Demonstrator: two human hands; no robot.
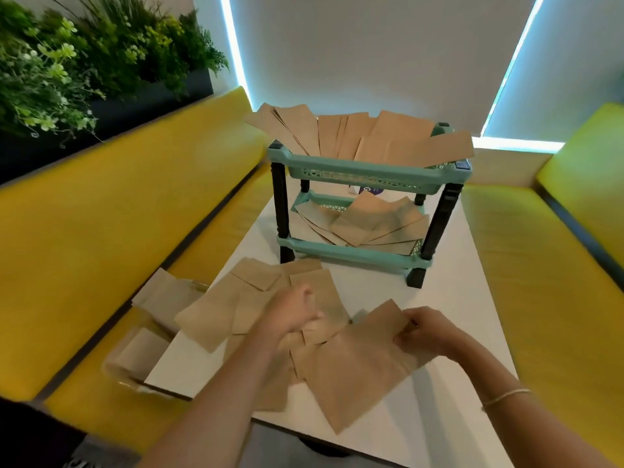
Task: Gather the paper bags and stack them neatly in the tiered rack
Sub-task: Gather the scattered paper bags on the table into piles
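I observe loose brown paper bags (256, 298) scattered in an overlapping spread across the near half of the white table (449, 298). My left hand (290, 312) is curled, pinching the edge of one bag in the middle of the spread. My right hand (422, 327) grips the far right corner of a large bag (354, 369) lying nearest me. The teal tiered rack (368, 173) stands at the table's far end; bags already fan unevenly over both its tiers. More bags sit in a clear container (135, 359) on the yellow bench (101, 214) at left.
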